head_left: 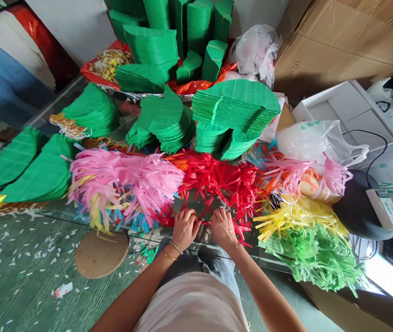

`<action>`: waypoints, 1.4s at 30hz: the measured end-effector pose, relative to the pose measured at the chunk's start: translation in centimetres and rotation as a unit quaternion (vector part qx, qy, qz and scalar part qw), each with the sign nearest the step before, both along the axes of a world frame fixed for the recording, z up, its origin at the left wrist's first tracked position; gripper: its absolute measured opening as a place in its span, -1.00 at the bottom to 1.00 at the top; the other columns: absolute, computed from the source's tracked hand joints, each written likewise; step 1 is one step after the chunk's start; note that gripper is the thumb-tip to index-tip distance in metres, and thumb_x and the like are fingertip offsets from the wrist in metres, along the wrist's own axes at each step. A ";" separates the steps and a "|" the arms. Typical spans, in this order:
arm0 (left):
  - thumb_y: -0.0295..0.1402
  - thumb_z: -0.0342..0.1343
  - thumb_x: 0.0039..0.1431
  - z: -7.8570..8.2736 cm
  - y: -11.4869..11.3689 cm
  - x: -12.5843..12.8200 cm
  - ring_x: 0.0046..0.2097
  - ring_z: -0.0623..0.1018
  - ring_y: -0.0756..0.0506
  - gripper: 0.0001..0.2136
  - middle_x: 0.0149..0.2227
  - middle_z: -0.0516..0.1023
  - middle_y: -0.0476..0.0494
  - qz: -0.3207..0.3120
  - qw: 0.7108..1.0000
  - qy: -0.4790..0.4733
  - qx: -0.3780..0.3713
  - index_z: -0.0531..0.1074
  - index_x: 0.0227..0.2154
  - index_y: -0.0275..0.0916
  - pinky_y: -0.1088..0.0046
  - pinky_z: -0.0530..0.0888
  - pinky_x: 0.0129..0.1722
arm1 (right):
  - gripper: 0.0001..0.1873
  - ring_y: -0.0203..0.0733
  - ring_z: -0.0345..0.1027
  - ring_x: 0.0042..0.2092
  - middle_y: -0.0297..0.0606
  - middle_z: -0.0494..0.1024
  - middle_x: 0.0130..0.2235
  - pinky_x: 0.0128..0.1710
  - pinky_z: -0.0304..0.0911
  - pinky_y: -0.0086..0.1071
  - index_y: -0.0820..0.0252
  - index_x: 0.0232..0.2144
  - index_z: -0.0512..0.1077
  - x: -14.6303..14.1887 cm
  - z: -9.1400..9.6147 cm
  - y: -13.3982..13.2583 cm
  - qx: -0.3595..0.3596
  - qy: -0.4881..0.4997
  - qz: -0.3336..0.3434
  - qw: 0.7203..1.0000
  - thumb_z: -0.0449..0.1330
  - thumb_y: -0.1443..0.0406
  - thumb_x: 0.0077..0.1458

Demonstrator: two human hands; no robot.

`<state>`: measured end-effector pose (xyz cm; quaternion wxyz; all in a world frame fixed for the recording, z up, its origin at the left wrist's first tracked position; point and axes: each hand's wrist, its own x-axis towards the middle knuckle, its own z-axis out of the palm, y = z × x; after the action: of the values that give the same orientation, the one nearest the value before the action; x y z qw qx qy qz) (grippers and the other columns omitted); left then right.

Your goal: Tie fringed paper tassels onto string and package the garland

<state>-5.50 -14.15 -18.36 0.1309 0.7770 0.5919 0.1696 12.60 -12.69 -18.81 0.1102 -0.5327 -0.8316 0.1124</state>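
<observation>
tabletop (58, 211) of glass carries many paper things, and past its near edge is a green concrete floor (20, 272) with small white paper scraps on it. a round cardboard disc (101, 253) lies by this edge, but i cannot tell if it is on the glass or on the floor. the left hand (185, 228) and the right hand (223, 229) are close together at the near edge, and both grips are almost closed, with the fingers pinching strips of the red paper fringe (213, 184). this fringe lies in the middle of the tabletop, between the pink paper fringe (123, 184) and the yellow paper fringe (296, 221). a light green paper fringe (310, 258) is beside the yellow one. behind them stand stacks of green paper sheets (234, 115), and more stacks sit on red foil (196, 85) further back. in the room, a big cardboard box (342, 46) stands at the far right corner, a white plastic bag (307, 143) lies near it, and a printed picture (9, 78) is at the far left.
</observation>
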 end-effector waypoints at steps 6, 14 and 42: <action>-0.46 0.02 0.21 0.2 -0.1 -1.3 -0.06 0.44 -0.22 -0.92 -0.15 0.48 -0.20 0.006 1.000 -0.019 0.000 0.40 -0.31 -0.20 0.18 0.37 -0.07 | -0.90 -0.04 0.23 -0.21 -0.18 0.44 -0.27 -0.29 0.09 -0.26 0.12 -0.39 0.45 0.6 0.3 0.2 -0.023 0.044 -0.058 0.997 0.18 0.31 0.19; -0.61 -0.07 0.20 0.7 -0.6 -1.5 -0.05 0.47 -0.16 -0.71 -0.12 0.53 -0.18 -0.053 0.998 -0.013 0.024 0.46 -0.16 -0.18 0.20 0.40 -0.01 | -0.76 -0.15 0.28 -0.25 -0.29 0.51 -0.32 -0.28 0.08 -0.34 0.12 -0.40 0.46 1.1 -0.7 -0.9 -0.028 0.109 -0.061 0.992 0.06 0.44 0.23; -0.50 -0.01 0.30 3.2 2.1 1.3 -0.28 0.57 -0.11 -0.82 -0.30 0.59 -0.13 -0.278 0.959 0.045 -0.021 0.49 -0.24 -0.20 0.36 0.44 -0.31 | -0.73 -0.20 0.29 -0.35 -0.26 0.48 -0.44 -0.16 0.11 -0.29 0.17 -0.38 0.44 3.3 2.1 -2.3 0.094 0.076 0.076 0.990 -0.01 0.43 0.27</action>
<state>-4.20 -12.01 -15.18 0.1627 0.9148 0.3612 0.0785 15.94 -15.03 -16.74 0.2141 -0.4451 -0.8657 0.0817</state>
